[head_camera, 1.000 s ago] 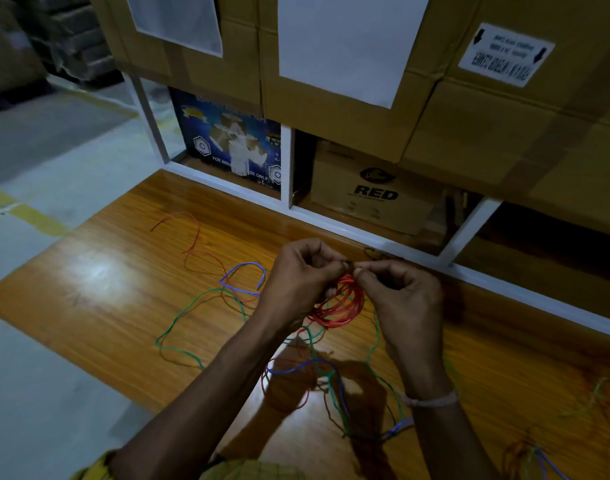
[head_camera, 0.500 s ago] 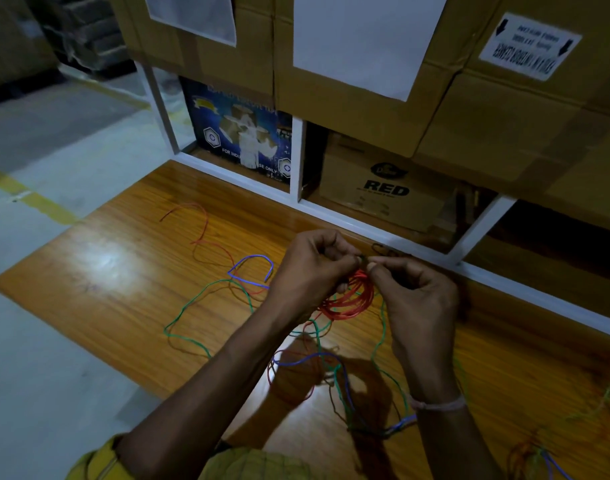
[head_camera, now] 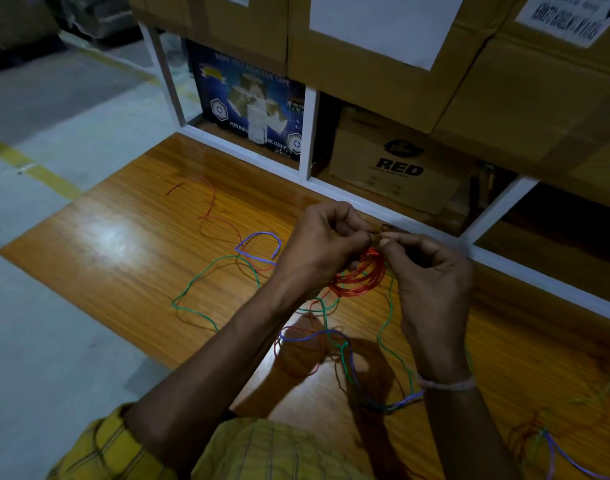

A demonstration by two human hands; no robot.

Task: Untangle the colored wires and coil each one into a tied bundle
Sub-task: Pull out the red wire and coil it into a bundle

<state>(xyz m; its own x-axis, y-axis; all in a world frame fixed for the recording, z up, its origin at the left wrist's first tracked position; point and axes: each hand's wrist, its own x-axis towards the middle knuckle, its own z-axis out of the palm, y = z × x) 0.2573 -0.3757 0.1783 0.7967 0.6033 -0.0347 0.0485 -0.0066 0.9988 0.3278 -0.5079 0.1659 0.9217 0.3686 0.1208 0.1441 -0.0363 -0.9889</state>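
- A glossy orange-brown wooden board (head_camera: pixel 123 258) is laid on a pale grey concrete floor (head_camera: pixel 54 358); a yellow painted floor line (head_camera: pixel 36 171) is seen left of the board.
- Behind the board, a white metal shelf frame (head_camera: pixel 308 133) is loaded with brown cardboard cartons (head_camera: pixel 365 77).
- On the brown carton (head_camera: pixel 397 168) just behind the board, "RED" is printed in black; on the dark blue printed box (head_camera: pixel 251 109) beside it, "ADHESIVE TAPE" is partly legible. The white label (head_camera: pixel 570 19) at the upper right is too blurred to be read.
- A coil of thin red wire (head_camera: pixel 362 280) is held above the board's far edge; its top is pinched by both the left hand (head_camera: pixel 322 251) and the right hand (head_camera: pixel 431 282), fingers curled.
- Loose green wire (head_camera: pixel 206 271), blue-violet wire (head_camera: pixel 258 237) and red wire (head_camera: pixel 210 206) are strewn over the board.
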